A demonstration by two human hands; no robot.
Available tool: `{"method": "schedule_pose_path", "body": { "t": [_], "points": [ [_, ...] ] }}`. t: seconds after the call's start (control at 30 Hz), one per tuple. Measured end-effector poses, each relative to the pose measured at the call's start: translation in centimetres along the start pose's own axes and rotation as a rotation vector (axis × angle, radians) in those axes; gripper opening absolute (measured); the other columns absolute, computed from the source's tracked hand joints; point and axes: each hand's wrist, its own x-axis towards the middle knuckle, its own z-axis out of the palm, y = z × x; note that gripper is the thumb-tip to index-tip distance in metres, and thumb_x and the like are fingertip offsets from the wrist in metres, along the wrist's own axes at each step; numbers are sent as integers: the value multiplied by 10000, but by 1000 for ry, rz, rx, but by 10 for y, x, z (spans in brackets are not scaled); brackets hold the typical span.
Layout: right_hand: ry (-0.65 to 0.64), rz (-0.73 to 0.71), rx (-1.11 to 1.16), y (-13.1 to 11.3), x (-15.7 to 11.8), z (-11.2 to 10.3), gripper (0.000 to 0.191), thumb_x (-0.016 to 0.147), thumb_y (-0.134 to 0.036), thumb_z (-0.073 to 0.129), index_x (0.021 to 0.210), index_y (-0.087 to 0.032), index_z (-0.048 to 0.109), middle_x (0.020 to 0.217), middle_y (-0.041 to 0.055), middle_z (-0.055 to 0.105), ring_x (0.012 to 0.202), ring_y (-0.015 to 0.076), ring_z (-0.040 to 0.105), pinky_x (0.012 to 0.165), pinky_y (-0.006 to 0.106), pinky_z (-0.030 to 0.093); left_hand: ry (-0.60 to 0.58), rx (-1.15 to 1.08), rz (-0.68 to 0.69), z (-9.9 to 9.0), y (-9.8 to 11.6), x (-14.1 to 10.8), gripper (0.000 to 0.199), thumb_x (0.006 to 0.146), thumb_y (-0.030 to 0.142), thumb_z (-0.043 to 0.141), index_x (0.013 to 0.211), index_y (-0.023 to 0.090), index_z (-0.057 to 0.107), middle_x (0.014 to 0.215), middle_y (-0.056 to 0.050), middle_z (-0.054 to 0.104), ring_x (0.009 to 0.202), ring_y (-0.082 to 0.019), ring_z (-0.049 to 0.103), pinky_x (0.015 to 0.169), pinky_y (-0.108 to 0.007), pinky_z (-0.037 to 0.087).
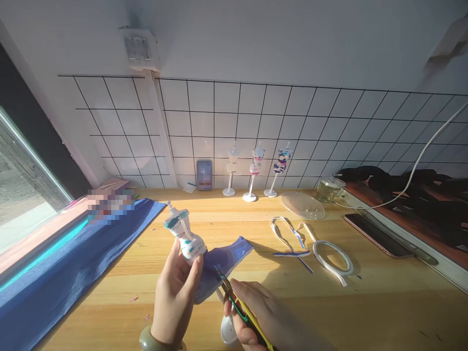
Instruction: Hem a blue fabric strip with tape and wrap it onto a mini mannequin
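My left hand [179, 278] is closed round a small white mannequin torso [185, 235] with teal and red patches, tilted to the left. A piece of blue crepe paper [223, 261] extends to the right from beneath the torso. In my right hand [252, 312] is a pair of scissors [243, 309] with yellow and green handles, its blade tips over the blue paper. The mannequin's white round base [228, 330] shows between my hands, its stand partly hidden.
Three small mannequins [252, 168] on stands line the tiled wall. A tape roll [332, 258], tape strips [287, 234], a clear lid [302, 204] and a phone [378, 235] lie to the right. Blue crepe paper [91, 258] spreads along the left.
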Motion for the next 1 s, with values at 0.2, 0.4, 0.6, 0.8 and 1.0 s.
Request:
{"method": "schedule_pose_path", "body": {
  "t": [0.2,0.4,0.6,0.8,1.0],
  "points": [
    [-17,46,38,-5,-2,2,447,876,-573,347,795,-157,488,467,-85,397,327,10,264,332,136,215,6,-15,-19,2,3,-3,474,719,365,648,1141,197,513,933,-48,678,887,-207,620,761,-275,499],
    [1,71,31,-12,-7,5,439,865,-585,367,806,-162,469,474,-92,388,345,13,253,346,147,196,-4,-19,-16,1,1,-2,507,719,370,648,1172,201,496,974,-56,675,911,-212,615,789,-290,487],
    [-3,82,56,-11,-6,6,416,866,-578,377,794,-175,455,490,-101,361,349,6,214,353,149,166,17,-9,-24,2,1,-2,515,701,393,652,1155,201,504,962,-57,682,917,-235,621,809,-318,485],
    [6,52,61,-9,-5,6,392,885,-537,372,790,-170,474,484,-93,366,347,10,218,343,147,162,8,-20,-6,4,4,-4,466,719,378,639,1131,198,516,929,-58,687,891,-233,629,747,-296,499],
    [23,16,45,-3,-3,6,437,871,-576,361,776,-166,477,452,-89,379,328,14,249,320,139,183,8,-17,-31,4,6,-5,501,723,370,640,1171,203,489,931,-52,680,901,-225,621,728,-273,504]
  ]
}}
